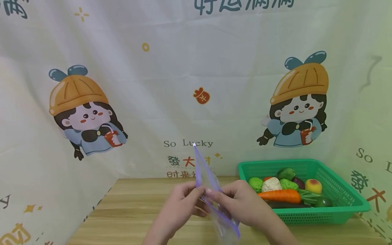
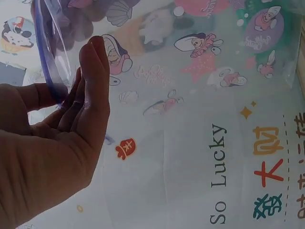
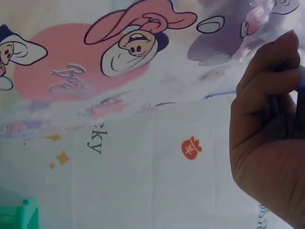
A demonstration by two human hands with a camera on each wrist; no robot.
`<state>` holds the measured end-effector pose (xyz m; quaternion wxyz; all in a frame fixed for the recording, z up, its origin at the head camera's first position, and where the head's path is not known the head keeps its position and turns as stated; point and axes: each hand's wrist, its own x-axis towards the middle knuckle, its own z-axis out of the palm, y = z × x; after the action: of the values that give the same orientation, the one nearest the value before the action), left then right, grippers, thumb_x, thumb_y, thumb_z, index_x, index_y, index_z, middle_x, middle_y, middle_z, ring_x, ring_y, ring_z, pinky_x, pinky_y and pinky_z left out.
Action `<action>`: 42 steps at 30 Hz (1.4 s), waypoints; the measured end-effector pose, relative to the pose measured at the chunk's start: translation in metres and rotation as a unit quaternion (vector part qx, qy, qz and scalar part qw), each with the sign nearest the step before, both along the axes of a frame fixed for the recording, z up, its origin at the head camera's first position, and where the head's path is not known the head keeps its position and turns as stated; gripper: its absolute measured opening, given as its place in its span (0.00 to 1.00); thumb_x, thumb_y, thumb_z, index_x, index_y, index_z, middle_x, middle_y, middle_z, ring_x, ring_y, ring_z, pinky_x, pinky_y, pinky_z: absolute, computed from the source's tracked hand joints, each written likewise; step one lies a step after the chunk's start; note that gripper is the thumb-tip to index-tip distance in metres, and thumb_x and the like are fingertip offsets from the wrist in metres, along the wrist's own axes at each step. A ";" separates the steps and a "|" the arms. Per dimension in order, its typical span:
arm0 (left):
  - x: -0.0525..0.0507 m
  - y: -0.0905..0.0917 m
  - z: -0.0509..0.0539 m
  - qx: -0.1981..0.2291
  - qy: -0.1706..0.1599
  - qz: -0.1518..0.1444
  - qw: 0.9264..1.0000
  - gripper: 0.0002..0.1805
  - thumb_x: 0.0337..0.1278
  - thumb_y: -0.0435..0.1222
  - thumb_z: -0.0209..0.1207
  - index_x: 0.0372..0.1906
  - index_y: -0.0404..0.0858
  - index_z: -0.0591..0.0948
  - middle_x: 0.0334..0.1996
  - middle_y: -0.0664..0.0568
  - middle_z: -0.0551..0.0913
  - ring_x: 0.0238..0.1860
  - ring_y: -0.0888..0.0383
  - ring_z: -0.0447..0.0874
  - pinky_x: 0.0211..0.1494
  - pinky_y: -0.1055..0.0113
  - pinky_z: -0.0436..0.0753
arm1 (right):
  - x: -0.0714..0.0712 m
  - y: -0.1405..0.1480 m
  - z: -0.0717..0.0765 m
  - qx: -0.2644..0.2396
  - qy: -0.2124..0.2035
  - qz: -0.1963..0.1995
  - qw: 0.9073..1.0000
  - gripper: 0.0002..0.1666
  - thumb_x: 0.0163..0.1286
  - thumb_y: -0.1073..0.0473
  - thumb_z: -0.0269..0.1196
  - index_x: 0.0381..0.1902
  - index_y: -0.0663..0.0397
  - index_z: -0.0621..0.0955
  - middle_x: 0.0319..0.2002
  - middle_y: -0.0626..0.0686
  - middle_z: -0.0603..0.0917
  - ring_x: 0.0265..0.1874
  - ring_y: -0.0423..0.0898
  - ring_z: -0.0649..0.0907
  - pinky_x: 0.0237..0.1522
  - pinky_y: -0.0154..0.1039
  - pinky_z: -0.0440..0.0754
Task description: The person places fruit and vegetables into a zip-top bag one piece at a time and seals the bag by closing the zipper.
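A clear plastic zip bag (image 1: 206, 170) with a purple zip edge stands upright between the two hands, seen nearly edge-on in the head view. My left hand (image 1: 180, 206) pinches the purple edge from the left, thumb and fingers on either side of it. From the right, my right hand (image 1: 245, 204) pinches the same edge close to the left thumb. Pink and purple cartoon prints cover the bag (image 2: 157, 71) in the left wrist view. In the right wrist view, curled fingers of the right hand (image 3: 267, 109) are at the bag's side, their tips partly cut off.
On the right of the wooden table (image 1: 128, 204) stands a green plastic basket (image 1: 324, 216). It holds toy-like produce, including a carrot (image 1: 281, 196), a cauliflower (image 1: 272, 184) and a peach (image 1: 313, 186). A printed white cloth (image 1: 171, 115) hangs behind and at the sides.
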<state>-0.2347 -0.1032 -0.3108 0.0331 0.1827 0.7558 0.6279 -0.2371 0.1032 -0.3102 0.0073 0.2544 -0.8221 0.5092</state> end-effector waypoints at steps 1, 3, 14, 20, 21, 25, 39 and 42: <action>-0.001 -0.002 0.000 -0.010 0.009 0.015 1.000 0.17 0.79 0.38 0.52 0.48 0.27 0.85 0.37 0.45 0.91 0.33 0.57 0.89 0.40 0.59 0.93 | -0.001 0.001 0.001 0.001 -0.002 -0.010 1.000 0.29 0.78 0.43 0.65 0.22 0.57 0.85 0.14 0.45 0.78 0.15 0.40 0.77 0.16 0.34 0.76; -0.004 -0.006 0.001 -0.030 0.027 0.050 0.998 0.16 0.77 0.37 0.53 0.43 0.28 0.85 0.32 0.46 0.90 0.30 0.57 0.88 0.36 0.60 0.91 | -0.004 0.006 0.002 0.004 -0.004 -0.031 0.999 0.29 0.81 0.46 0.62 0.22 0.59 0.84 0.13 0.47 0.78 0.14 0.42 0.78 0.16 0.36 0.76; -0.010 -0.044 0.014 -0.248 0.098 0.265 0.927 0.10 0.64 0.36 0.57 0.32 0.38 0.87 0.22 0.53 0.83 0.22 0.58 0.77 0.24 0.66 0.74 | -0.013 0.037 0.008 0.115 0.004 -0.170 0.979 0.23 0.73 0.57 0.59 0.15 0.50 0.74 0.11 0.48 0.79 0.16 0.48 0.78 0.19 0.34 0.63; -0.009 -0.043 0.015 -0.245 0.111 0.275 0.923 0.10 0.64 0.34 0.61 0.49 0.38 0.84 0.23 0.53 0.85 0.20 0.60 0.78 0.23 0.67 0.75 | -0.014 0.046 0.010 0.121 -0.020 -0.176 0.977 0.20 0.76 0.56 0.58 0.20 0.52 0.76 0.16 0.50 0.81 0.19 0.49 0.85 0.18 0.36 0.66; -0.009 -0.041 0.014 -0.222 0.104 0.260 0.934 0.10 0.64 0.32 0.62 0.49 0.39 0.83 0.22 0.53 0.85 0.19 0.60 0.79 0.23 0.68 0.77 | -0.014 0.046 0.009 0.124 -0.022 -0.172 0.977 0.20 0.76 0.56 0.58 0.21 0.52 0.77 0.17 0.50 0.81 0.20 0.49 0.85 0.20 0.37 0.69; -0.010 -0.032 0.011 -0.135 0.086 0.216 0.963 0.09 0.65 0.29 0.66 0.47 0.39 0.81 0.19 0.51 0.85 0.19 0.57 0.84 0.24 0.69 0.83 | -0.015 0.047 0.007 0.131 -0.020 -0.146 0.980 0.21 0.80 0.48 0.61 0.26 0.51 0.80 0.21 0.49 0.82 0.20 0.48 0.84 0.28 0.41 0.77; -0.011 -0.019 0.003 -0.074 0.101 0.190 0.974 0.09 0.71 0.31 0.64 0.52 0.37 0.84 0.22 0.48 0.88 0.19 0.57 0.84 0.27 0.68 0.89 | -0.014 0.035 0.002 0.104 -0.048 -0.024 0.993 0.21 0.77 0.38 0.65 0.41 0.50 0.87 0.30 0.49 0.88 0.18 0.49 0.85 0.27 0.43 0.85; -0.009 -0.018 0.004 -0.068 0.091 0.161 0.980 0.13 0.72 0.29 0.60 0.56 0.38 0.82 0.23 0.47 0.87 0.21 0.56 0.86 0.29 0.66 0.90 | -0.013 0.031 0.001 0.109 -0.022 -0.001 0.994 0.12 0.77 0.49 0.67 0.41 0.52 0.87 0.31 0.48 0.88 0.13 0.46 0.82 0.21 0.41 0.83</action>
<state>-0.2434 -0.1211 -0.3069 -0.1250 0.1121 0.8160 0.5532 -0.2500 0.1345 -0.3094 -0.0384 0.2419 -0.8727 0.4223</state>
